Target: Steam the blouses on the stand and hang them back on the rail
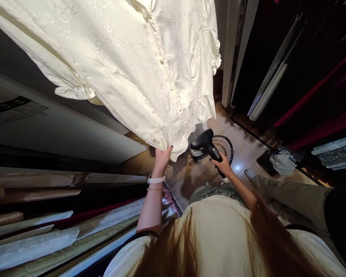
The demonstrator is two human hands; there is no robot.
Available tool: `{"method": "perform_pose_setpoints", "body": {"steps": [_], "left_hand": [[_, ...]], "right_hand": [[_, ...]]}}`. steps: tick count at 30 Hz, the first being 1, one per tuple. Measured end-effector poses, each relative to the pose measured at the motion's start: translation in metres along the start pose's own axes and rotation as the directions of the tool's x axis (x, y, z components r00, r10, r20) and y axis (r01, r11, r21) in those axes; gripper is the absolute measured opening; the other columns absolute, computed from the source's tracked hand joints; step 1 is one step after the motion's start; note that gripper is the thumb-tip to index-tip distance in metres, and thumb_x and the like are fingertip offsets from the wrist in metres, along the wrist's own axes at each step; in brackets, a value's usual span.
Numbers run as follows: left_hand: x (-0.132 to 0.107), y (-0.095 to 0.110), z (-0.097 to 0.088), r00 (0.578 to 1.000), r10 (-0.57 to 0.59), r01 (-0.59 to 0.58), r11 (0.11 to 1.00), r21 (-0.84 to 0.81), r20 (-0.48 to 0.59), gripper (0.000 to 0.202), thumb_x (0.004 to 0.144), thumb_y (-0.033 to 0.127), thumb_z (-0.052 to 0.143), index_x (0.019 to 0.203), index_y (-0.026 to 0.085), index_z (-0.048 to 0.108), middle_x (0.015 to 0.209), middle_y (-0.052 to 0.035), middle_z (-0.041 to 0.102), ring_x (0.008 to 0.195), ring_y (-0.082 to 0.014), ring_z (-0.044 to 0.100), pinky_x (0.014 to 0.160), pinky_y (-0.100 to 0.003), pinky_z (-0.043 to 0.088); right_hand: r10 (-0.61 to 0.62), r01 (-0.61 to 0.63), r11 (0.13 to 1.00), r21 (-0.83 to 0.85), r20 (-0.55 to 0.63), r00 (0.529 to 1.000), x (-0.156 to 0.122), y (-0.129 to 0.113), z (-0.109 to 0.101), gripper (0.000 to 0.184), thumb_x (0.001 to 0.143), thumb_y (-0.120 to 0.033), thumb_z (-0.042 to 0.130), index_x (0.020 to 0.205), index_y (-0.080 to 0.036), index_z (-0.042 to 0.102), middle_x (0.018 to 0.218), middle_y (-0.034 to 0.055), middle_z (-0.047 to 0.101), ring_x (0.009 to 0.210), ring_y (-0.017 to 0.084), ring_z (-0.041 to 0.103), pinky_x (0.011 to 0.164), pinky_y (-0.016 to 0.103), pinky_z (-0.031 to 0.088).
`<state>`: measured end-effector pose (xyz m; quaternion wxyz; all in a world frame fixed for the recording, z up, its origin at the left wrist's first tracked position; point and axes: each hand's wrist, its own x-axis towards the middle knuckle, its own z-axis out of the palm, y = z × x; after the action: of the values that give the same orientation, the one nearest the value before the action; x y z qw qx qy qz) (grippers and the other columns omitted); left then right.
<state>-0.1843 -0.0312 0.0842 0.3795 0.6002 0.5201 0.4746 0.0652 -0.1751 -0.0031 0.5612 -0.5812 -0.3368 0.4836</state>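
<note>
**Two closed grips**

From my remote view, the left hand (163, 159) is pinched shut on the ruffled hem of a long cream embroidered dress (138, 65), hanging overhead; the right hand (222, 164) is clamped around a black handheld garment steamer (206, 145), its black coiled hose (229, 148) looping above a tan wood-plank floor (242, 154).

a narrow garment storeroom or dress shop back room, by the look of it, exact trade hard to tell: long rolled bolts of fabric (31, 215) stacked along the left, dark and red cloth (294, 80) hanging along the right, a cream embroidered gown (127, 65) hung high in the aisle between, a garment steamer (204, 148) on the far wood-look floor (245, 154).
</note>
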Motion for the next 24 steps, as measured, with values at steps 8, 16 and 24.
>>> {"method": "perform_pose_setpoints", "body": {"steps": [8, 16, 24], "left_hand": [[-0.019, 0.014, 0.004, 0.998, -0.071, 0.07, 0.993, 0.091, -0.001, 0.062, 0.067, 0.015, 0.067, 0.129, 0.013, 0.065, 0.122, -0.0157, 0.072, 0.128, -0.0305, 0.062, 0.119, -0.045, 0.04], [-0.043, 0.033, -0.008, 0.998, -0.008, 0.041, 0.838, 0.544, -0.063, 0.035, 0.075, 0.024, 0.06, 0.105, 0.012, 0.074, 0.109, -0.0157, 0.077, 0.11, -0.0329, 0.071, 0.094, -0.036, 0.056], [-0.059, 0.039, -0.021, 0.998, 0.031, 0.016, 0.751, 0.66, -0.059, 0.034, 0.084, 0.026, 0.061, 0.112, 0.013, 0.073, 0.114, -0.0209, 0.075, 0.111, -0.0387, 0.07, 0.092, -0.042, 0.055]], "right_hand": [[0.072, -0.065, 0.997, -0.035, 0.252, 0.965, 0.029, -0.022, -0.018, 0.044, 0.067, -0.047, 0.076, 0.096, -0.019, 0.059, 0.065, -0.0074, 0.054, 0.047, 0.009, 0.048, 0.046, 0.026, 0.042], [0.054, -0.032, 0.995, -0.093, 0.248, 0.967, 0.039, -0.017, -0.024, 0.042, 0.066, -0.045, 0.077, 0.095, -0.02, 0.061, 0.066, -0.0064, 0.055, 0.047, 0.01, 0.049, 0.044, 0.025, 0.042], [0.022, -0.004, 0.995, -0.096, 0.194, 0.981, 0.045, -0.021, 0.015, 0.04, 0.069, -0.048, 0.072, 0.095, -0.021, 0.061, 0.07, -0.0052, 0.057, 0.05, 0.01, 0.048, 0.047, 0.024, 0.042]]}}
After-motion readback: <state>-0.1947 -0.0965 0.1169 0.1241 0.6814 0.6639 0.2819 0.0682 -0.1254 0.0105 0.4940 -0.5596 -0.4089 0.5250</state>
